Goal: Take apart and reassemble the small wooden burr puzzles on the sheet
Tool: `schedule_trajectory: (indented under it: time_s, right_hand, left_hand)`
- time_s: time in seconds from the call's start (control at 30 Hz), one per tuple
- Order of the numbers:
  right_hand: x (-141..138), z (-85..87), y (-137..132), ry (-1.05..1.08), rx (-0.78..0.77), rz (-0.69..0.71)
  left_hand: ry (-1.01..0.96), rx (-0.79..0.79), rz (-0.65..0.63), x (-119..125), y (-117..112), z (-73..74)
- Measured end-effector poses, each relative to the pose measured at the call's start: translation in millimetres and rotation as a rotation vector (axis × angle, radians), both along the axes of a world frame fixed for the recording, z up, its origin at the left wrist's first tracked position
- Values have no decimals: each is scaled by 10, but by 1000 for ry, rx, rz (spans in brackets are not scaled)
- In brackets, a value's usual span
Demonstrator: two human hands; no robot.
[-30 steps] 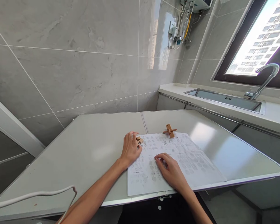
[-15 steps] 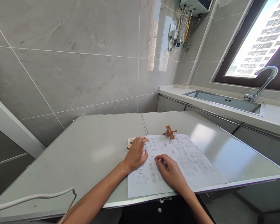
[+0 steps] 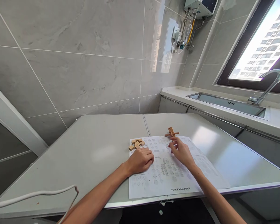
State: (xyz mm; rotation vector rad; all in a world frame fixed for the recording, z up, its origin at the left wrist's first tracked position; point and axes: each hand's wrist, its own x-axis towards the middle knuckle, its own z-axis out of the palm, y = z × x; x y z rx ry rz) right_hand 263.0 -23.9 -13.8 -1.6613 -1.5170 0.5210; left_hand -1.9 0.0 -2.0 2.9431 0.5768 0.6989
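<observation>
Resting on the printed sheet (image 3: 168, 177), the left hand (image 3: 141, 160) was seen loosely curled, holding nothing, just beside the loose wooden blocks (image 3: 136, 143). The right hand (image 3: 182, 152) was held narrow and empty, fingertips near the wooden cross puzzle (image 3: 170, 133) at the sheet's far edge. Bare table (image 3: 95, 149) was seen either side; tiled wall (image 3: 84, 71) and sink (image 3: 228, 101) lay beyond.

Two bare forearms, slender wrists, bare left hand (image 3: 141, 160), bare right hand (image 3: 182, 152)
</observation>
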Motion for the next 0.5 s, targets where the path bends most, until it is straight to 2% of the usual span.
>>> schedule_trajectory:
  time_s: [0.13, 0.3, 0.5]
  right_hand:
    - [153, -65, 260, 149, 10, -34]
    - [204, -174, 540, 401, -30, 62]
    - [149, -158, 675, 607, -85, 100]
  left_hand:
    - [20, -11, -10, -3, -1, -24]
    - [40, -31, -31, -1, -5, -26]
    - [39, -35, -26, 2, -17, -26]
